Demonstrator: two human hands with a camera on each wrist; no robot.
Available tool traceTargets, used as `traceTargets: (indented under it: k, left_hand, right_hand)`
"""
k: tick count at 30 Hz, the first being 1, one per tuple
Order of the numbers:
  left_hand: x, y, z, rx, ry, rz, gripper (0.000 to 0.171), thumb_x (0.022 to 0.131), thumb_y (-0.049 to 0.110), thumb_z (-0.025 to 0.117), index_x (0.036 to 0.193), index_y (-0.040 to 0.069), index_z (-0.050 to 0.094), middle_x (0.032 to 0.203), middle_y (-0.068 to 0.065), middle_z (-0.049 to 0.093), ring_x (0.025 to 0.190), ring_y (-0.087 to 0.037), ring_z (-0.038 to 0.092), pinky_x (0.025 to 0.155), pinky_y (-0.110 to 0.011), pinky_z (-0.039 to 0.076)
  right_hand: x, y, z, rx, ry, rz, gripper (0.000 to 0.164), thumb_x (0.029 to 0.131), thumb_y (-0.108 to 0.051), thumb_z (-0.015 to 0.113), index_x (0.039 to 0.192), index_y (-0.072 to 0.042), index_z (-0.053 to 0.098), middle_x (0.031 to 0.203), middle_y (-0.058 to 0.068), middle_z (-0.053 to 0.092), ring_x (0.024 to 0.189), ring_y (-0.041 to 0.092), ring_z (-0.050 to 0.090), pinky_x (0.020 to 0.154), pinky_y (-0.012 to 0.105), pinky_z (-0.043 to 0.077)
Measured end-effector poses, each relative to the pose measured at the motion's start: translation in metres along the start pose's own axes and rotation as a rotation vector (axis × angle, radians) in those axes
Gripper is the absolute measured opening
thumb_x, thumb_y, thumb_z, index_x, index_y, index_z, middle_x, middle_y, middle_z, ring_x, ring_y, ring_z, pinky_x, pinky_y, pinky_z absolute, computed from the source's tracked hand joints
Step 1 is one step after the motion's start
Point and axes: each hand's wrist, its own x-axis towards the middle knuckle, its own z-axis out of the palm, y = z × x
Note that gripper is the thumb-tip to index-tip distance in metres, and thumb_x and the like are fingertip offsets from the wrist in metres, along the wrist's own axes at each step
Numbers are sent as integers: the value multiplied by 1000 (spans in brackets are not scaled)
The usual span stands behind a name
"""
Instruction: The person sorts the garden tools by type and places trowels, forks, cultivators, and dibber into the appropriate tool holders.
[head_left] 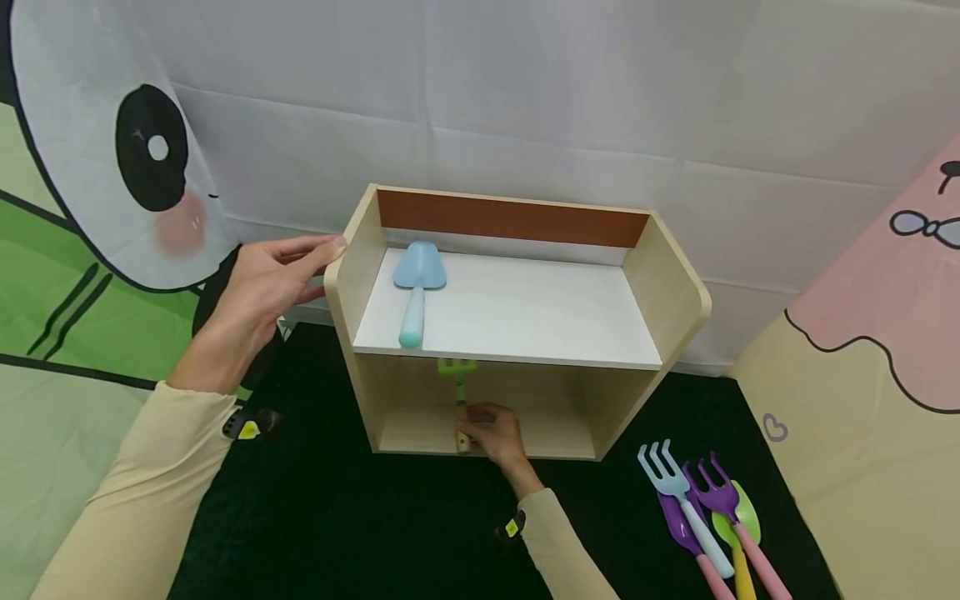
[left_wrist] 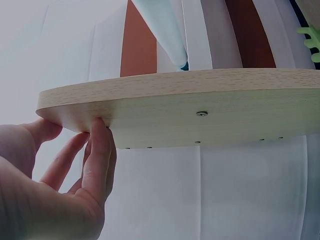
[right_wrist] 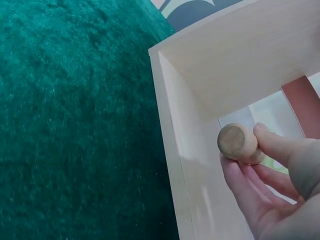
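A two-tier wooden shelf (head_left: 510, 308) stands in the middle of the head view. My left hand (head_left: 270, 275) touches the upper left side panel (left_wrist: 150, 115); its fairly straight fingers press the outer face and the thumb meets the corner. Inside the lower compartment my right hand (head_left: 491, 429) pinches the wooden handle (right_wrist: 237, 142) of a small green garden fork (head_left: 460, 379), between thumb and fingers. The fork's tines point to the back, just under the upper board. On that white board lies a blue toy trowel (head_left: 420, 271), blade toward the back.
At the lower right, a light blue fork (head_left: 671, 479), a purple fork (head_left: 720, 496), a purple trowel (head_left: 678, 525) and a green trowel (head_left: 748, 517) overlap on the dark green cloth (head_left: 315, 500). A white backdrop (head_left: 525, 100) hangs behind the shelf.
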Motion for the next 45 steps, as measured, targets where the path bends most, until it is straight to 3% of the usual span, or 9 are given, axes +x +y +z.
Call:
traceTargets:
  k: [12, 34, 45]
  left_hand:
    - [0, 1, -1, -12, 14, 0, 71, 73, 66, 64, 131, 24, 59, 137, -5, 48, 120, -22, 47, 97, -43, 47]
    - [-2, 1, -1, -11, 16, 1, 70, 74, 66, 64, 131, 24, 59, 137, -5, 48, 121, -23, 47, 98, -45, 46]
    - [-2, 0, 0, -15, 21, 0, 70, 74, 65, 64, 130, 24, 59, 137, -5, 48, 121, -23, 48, 97, -44, 47]
  right_hand:
    - [8, 4, 16, 27, -25, 50, 38, 81, -32, 76, 107, -6, 67, 102, 8, 67, 89, 20, 64, 69, 29, 56]
    - [20, 2, 42, 117, -38, 133, 35, 82, -22, 76, 108, -1, 67, 100, 12, 67, 82, 22, 67, 64, 31, 58]
    - [24, -8, 47, 84, -36, 98, 34, 81, -26, 76, 102, 0, 69, 95, 12, 69, 72, 18, 66, 58, 30, 57]
